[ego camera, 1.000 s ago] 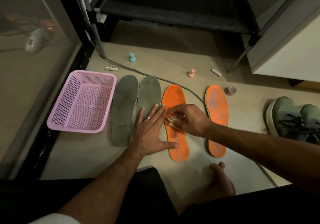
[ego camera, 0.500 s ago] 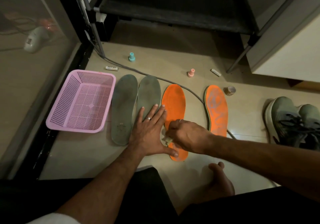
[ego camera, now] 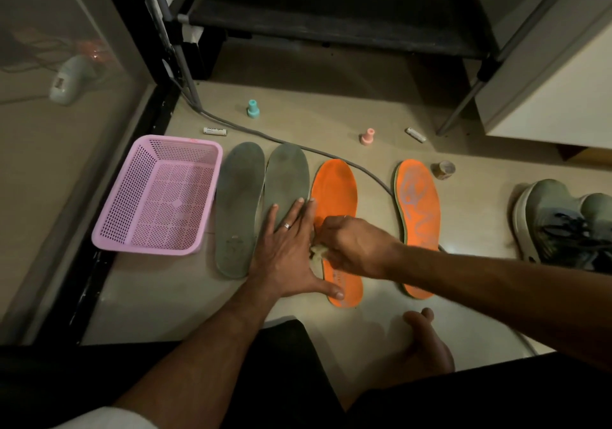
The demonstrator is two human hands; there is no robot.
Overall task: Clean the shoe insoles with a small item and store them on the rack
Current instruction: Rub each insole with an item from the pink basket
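Your left hand [ego camera: 291,249] lies flat with fingers spread, its palm over the inner grey insole [ego camera: 287,180] and its thumb stretched across the heel end of the near orange insole [ego camera: 336,193] — pinning it to the floor [ego camera: 331,120]. Your right hand [ego camera: 356,246] is curled around a small pale wad [ego camera: 318,250], pressing it onto the middle of that orange insole, just beside your left palm. The outer grey insole [ego camera: 239,206] lies touching its partner, next to the pink basket [ego camera: 159,193] by the floor's left edge. The second orange insole [ego camera: 418,226] lies apart to the right, streaked with grey marks — a grey cable [ego camera: 271,137] runs between the two. The dark rack [ego camera: 331,14] stands at the far edge, and a pair of shoes [ego camera: 563,223] sits at the right edge.
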